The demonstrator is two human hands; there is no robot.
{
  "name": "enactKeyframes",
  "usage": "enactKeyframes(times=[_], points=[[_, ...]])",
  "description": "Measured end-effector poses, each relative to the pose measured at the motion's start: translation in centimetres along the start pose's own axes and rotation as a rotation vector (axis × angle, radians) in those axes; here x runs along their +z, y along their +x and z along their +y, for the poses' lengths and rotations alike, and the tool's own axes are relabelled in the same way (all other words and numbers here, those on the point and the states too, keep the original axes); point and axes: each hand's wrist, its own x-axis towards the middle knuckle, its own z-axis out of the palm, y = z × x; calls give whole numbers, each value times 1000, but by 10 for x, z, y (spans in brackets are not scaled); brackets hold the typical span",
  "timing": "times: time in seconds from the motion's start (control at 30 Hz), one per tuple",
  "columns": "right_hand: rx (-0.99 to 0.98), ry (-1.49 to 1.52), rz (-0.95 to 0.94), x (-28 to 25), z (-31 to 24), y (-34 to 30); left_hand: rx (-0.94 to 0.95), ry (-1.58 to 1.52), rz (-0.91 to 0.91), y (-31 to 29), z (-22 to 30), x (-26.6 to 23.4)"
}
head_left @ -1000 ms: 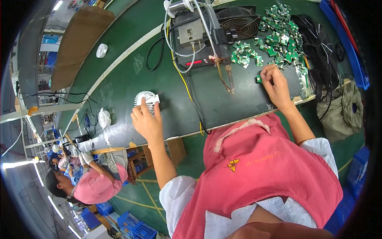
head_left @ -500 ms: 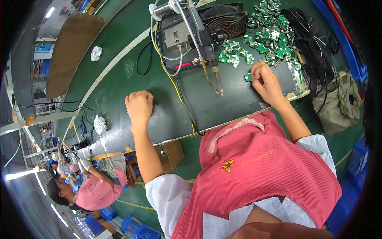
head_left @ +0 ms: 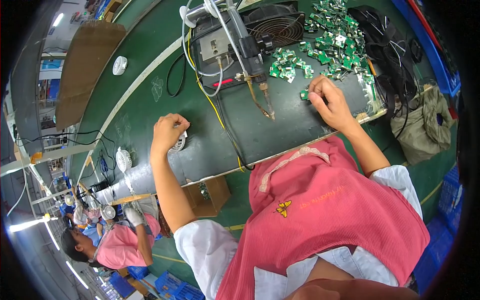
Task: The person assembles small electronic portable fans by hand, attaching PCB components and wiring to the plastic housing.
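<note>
My left hand (head_left: 168, 132) is over the left part of the bench, its fingertips pinched together. Whatever is between them, if anything, is too small to make out. Partly under that hand lies a small white round fan (head_left: 178, 145) with a slotted grille. In my right hand (head_left: 331, 103), thumb and fingers hold a small green circuit board (head_left: 304, 95) at its edge, just above the bench. Between my hands, a soldering iron (head_left: 266, 100) hangs tip-down from a stand, with a thin bent feed tube (head_left: 255, 100) reaching its tip.
Behind the iron stand a grey control box (head_left: 215, 49) and a black fan with a round guard (head_left: 279, 32). Green circuit boards (head_left: 340, 47) are heaped at the back right, beside black cables (head_left: 387, 55). White fans (head_left: 120, 65) lie leftward. A co-worker (head_left: 120, 245) sits at left.
My left hand has turned and shifted slightly, uncovering part of the white fan. My right hand still holds the circuit board. The co-worker's gloved hand has moved, and a fan now shows beside it.
</note>
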Motion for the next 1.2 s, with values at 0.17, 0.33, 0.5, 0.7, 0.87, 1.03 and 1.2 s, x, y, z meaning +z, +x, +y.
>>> enactKeyframes(times=[0.17,0.33,0.5,0.7,0.87,1.03,1.2], points=[[-108,-4,15,-1,5,1,-77,-229,-76,-7,-8,0],[28,121,-87,-6,-11,-3,-191,-746,-191,-43,3,-7],[48,273,-110,1,-25,-3,115,-1090,-55,-70,44,14],[-71,286,-130,14,-35,-5,69,-1645,-66,-83,117,58],[-33,320,-185,19,-45,-7,-30,-1889,-132,-76,151,82],[-52,288,-176,20,-48,-7,-90,-1907,-123,-67,176,88],[-38,279,-177,22,-51,-8,-119,-1936,-139,-64,189,88]])
